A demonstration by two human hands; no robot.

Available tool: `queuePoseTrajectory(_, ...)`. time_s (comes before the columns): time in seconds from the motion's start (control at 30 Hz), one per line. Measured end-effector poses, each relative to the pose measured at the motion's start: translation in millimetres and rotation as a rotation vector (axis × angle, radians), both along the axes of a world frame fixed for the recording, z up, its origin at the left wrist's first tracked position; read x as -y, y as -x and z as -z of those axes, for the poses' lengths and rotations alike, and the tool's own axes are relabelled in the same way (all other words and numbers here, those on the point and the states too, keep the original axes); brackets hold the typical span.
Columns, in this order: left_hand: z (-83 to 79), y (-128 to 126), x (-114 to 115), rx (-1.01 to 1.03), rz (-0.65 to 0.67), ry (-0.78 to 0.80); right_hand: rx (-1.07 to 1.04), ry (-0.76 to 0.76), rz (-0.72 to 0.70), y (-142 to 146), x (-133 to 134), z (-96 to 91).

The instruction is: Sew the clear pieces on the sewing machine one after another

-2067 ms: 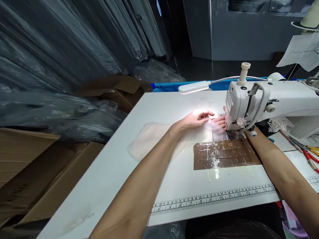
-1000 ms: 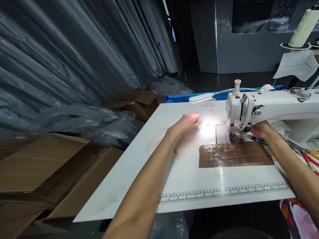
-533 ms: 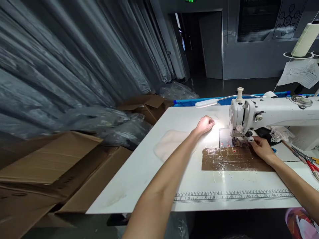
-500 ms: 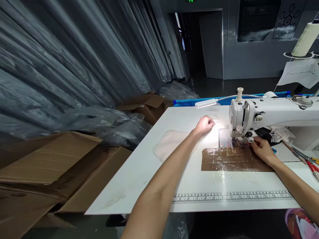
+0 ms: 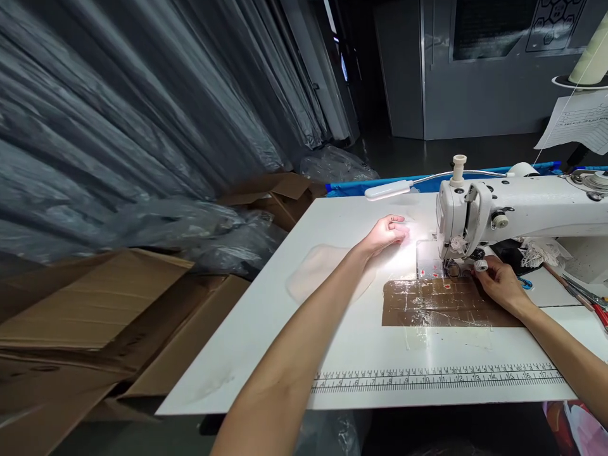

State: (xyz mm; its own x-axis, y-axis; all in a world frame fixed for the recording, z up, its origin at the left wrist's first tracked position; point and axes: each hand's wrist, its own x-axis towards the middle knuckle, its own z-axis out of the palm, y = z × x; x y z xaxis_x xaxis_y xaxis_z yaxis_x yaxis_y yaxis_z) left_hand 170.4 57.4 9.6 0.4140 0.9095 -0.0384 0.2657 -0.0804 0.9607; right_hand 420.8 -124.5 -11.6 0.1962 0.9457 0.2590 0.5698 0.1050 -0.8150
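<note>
A white sewing machine (image 5: pixel 522 206) stands at the right of a white table (image 5: pixel 266 316). My left hand (image 5: pixel 387 232) lies left of the needle in the lamp's glare, fingers loosely curled on a pale, thin piece of fabric (image 5: pixel 316 275) that spreads leftward. My right hand (image 5: pixel 496 285) rests on the table just right of the presser foot (image 5: pixel 453 269), fingers bent toward it; what they touch is hidden. A patch of brown tape (image 5: pixel 441 304) covers the table in front of the needle.
A ruler strip (image 5: pixel 437 377) runs along the table's near edge. Scissors and tools (image 5: pixel 586 297) lie at the far right. Open cardboard boxes (image 5: pixel 95 323) and plastic-wrapped rolls (image 5: pixel 142 126) fill the left. A lamp (image 5: pixel 389 189) hangs over the table; a thread cone (image 5: pixel 591 60) is at the right.
My right hand came out from behind the machine head and settled right of the presser foot. My left hand stayed by the needle, its fingers curling. The view shifted.
</note>
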Motion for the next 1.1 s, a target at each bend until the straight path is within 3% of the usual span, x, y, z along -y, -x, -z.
queuePoseTrajectory(0.13, -2.6, 4, 1, -0.061, -0.041, -0.07, 0.0, 0.012, -0.001, -2, 0, 3.1)
queuePoseTrajectory(0.23, -8.1, 24, 5, -0.162, -0.115, -0.184, 0.02, 0.014, 0.007, -4, 1, 4.6)
queuePoseTrajectory(0.43, -14.9, 110, 25, -0.477, -0.347, -0.381, 0.088, -0.006, -0.039, -3, 5, 2.2)
queuePoseTrajectory(0.6, -1.2, 163, 46, -0.656, -0.453, -0.43, 0.098, -0.009, -0.061, -4, 5, 3.6)
queuePoseTrajectory(0.87, 20.3, 167, 58, -0.727, -0.537, -0.519, 0.113, 0.063, 0.005, -7, 4, 8.8)
queuePoseTrajectory(1.1, 8.9, 161, 69, -0.779, -0.531, -0.754, 0.124, 0.059, 0.005, -12, 3, 2.5)
